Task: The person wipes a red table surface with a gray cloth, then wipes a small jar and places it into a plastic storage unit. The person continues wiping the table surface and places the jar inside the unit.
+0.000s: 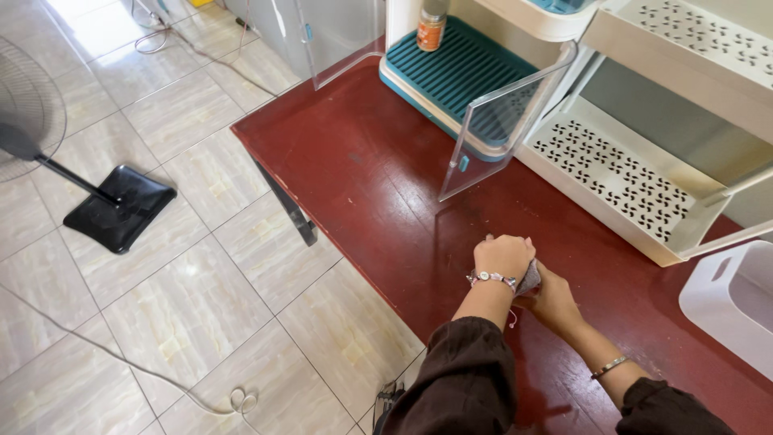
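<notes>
Both hands are together near the front edge of the dark red counter, closer to its right end. The left hand sits on top, with its fingers curled down into a closed fist. It wears a beaded bracelet on the wrist. Under it, a small grey cloth peeks out. The cloth is squeezed between the two hands, right on the counter top. The right hand lies just below and behind the left one, and it touches the cloth too. I cannot tell how its fingers are set, because the left hand and the cloth hide them.

It looks like the hands are gripping or bunching the cloth, with the counter right under it. That is my best guess of the step in hand. The next move calls for a firm hold on the cloth and care around the things near it.

Behind the hands stands a white rack with holes in its shelf. A clear plastic door hangs open beside a teal tray, where a small bottle stands. A white bin sits at the right edge.
</notes>
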